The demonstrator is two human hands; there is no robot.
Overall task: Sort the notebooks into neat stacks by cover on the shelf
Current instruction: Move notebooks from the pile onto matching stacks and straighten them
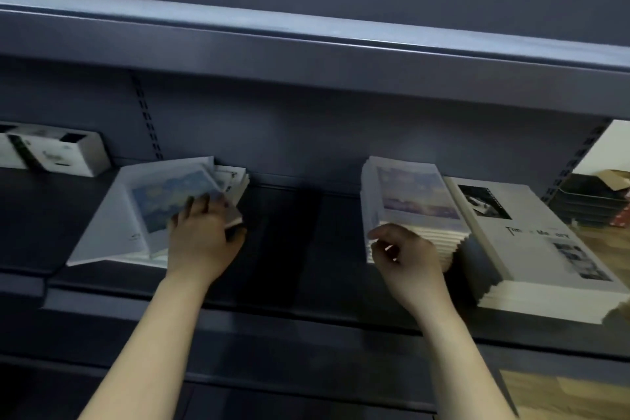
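On the dark shelf (pixel 293 232) lie three groups of notebooks. At the left is a loose pile whose top notebook (pixel 160 204) has a blue painted cover and is lifted at an angle; my left hand (pixel 204 232) grips its right edge, fingers on the cover. Notebooks with another cover (pixel 235 181) poke out behind it. A neat stack with a pale purple sky cover (pixel 412 201) stands right of centre; my right hand (pixel 405 256) is at its front edge, fingers curled, touching the spines. A stack of white "Time Memory" notebooks (pixel 531 242) lies at the far right.
A white box (pixel 64 153) sits at the shelf's far left. Another shelf board (pixel 306 41) overhangs above. Black trays (pixel 589 201) and a wooden floor (pixel 606 242) show past the shelf's right end. Bare shelf lies between the two hands.
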